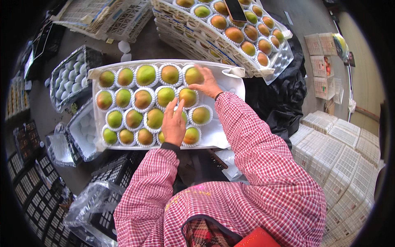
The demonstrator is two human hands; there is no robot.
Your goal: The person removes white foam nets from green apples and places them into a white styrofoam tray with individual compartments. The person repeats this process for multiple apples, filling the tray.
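A white-lined crate (222, 132) lies before me, with rows of green-and-red pears (145, 75) in white foam net sleeves. My right hand (208, 81) has its thumb and fingers around the right side of a pear (193, 76) at the right end of the far row. That pear sits in its sleeve. My left hand (174, 125) rests over the near rows, fingers apart, its fingertips by a pear (187, 97) in the second row. It partly hides the pears beneath it. Bare white lining shows along the crate's right side.
Stacked crates of sleeved pears (234, 35) stand beyond, with a phone (235, 10) on top. At left is a box of white foam sleeves (70, 77). White plastic crates (336, 154) are stacked at right, black crates (34, 191) at lower left. Black sheeting (274, 92) hangs beside my crate.
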